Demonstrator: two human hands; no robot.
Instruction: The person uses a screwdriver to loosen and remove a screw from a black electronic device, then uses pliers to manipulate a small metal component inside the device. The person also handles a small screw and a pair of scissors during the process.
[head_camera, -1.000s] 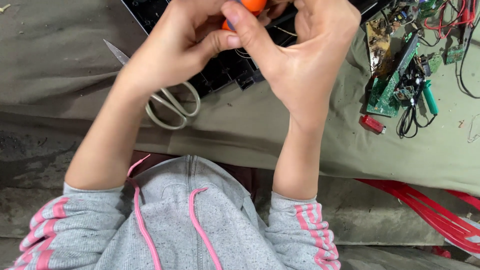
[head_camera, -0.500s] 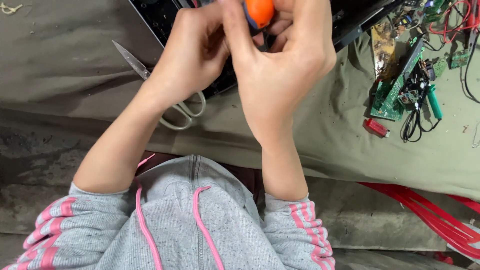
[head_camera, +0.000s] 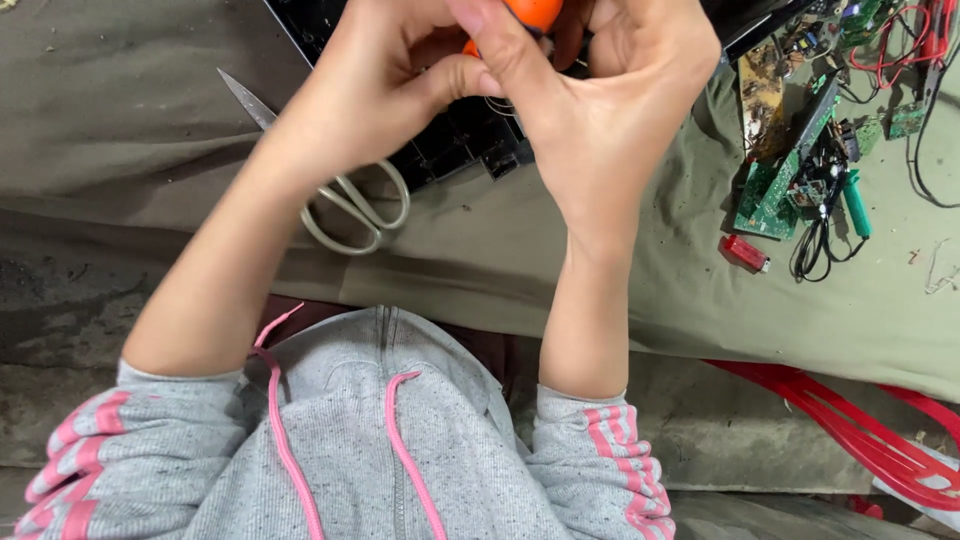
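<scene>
An orange tool handle (head_camera: 533, 12), likely hard, light and smooth, is pinched tight by the right hand (head_camera: 610, 110) and the left hand (head_camera: 385, 85) over the black keyboard (head_camera: 460, 140), and is best held round its thick middle.

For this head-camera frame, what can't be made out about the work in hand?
- Orange-handled tool: cut off by the top edge; both hands hide its tip.
- Black device: mostly hidden by the left hand and right hand.
- Scissors: the left forearm covers the pivot.
</scene>
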